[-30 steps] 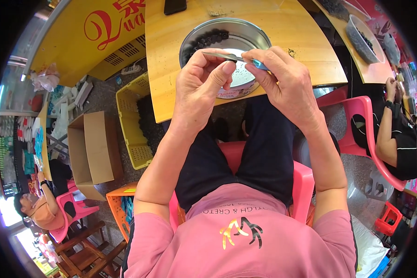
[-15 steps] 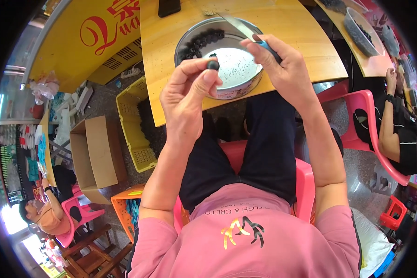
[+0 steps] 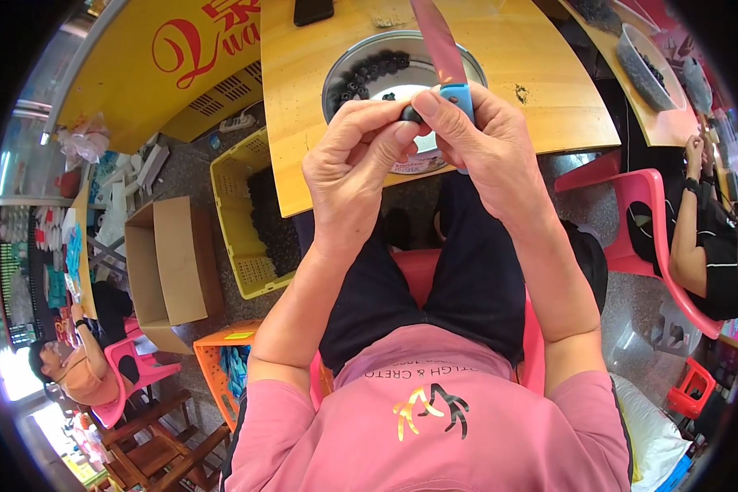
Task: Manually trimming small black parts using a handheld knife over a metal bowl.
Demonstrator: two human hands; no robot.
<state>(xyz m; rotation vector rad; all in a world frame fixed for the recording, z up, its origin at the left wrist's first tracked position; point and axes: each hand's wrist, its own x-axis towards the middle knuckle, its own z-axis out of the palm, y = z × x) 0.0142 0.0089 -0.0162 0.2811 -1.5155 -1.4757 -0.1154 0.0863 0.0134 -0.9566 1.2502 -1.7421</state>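
Observation:
My left hand [image 3: 357, 152] pinches a small round black piece [image 3: 411, 115] between thumb and fingertips, above the near rim of a round metal tin. My right hand [image 3: 492, 139] is wrapped round the blue handle of a knife [image 3: 443, 45], whose blade points up and away from me. The right thumb reaches across to the black piece and appears to touch it. In the tin [image 3: 480, 72], several similar black pieces [image 3: 365, 78] lie along the far left side. The hands hide part of its pale floor.
The yellow wooden table [image 3: 541, 90] carries the tin and a dark phone [image 3: 313, 10]. A yellow crate [image 3: 230, 209] with dark contents, a cardboard box [image 3: 172, 266] and an orange crate [image 3: 213, 369] stand to the left. People sit left and right; a pink chair [image 3: 656, 221] is at right.
My right hand has moved left, bringing the knife upright and its thumb to the black piece. My left hand has shifted slightly right and down, still pinching it.

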